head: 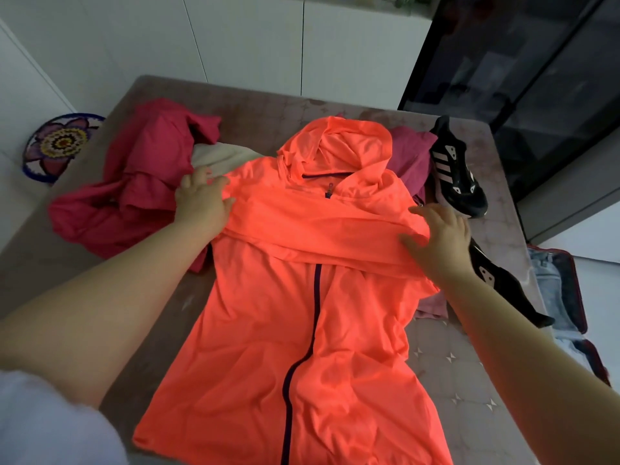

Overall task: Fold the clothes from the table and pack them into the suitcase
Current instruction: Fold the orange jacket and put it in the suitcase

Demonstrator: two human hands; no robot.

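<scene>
A bright orange hooded jacket (302, 330) with a dark front zip lies flat, front up, on the grey-brown table (469, 364). Both sleeves are folded across its chest. My left hand (201, 199) presses flat on the jacket's left shoulder. My right hand (439, 236) rests with spread fingers on the folded sleeve at the right shoulder. A crumpled red garment (134, 189) lies to the left, with a cream cloth (218, 156) behind it. A magenta garment (412, 156) shows behind the hood. The open suitcase (567, 297) sits past the table's right edge, with light denim inside.
Two black sneakers with white stripes lie at the table's right, one (456, 172) near the back and one (503, 283) beside my right forearm. A pink cloth (432, 307) peeks from under the jacket. A flowered round mat (57, 146) lies on the floor at the left.
</scene>
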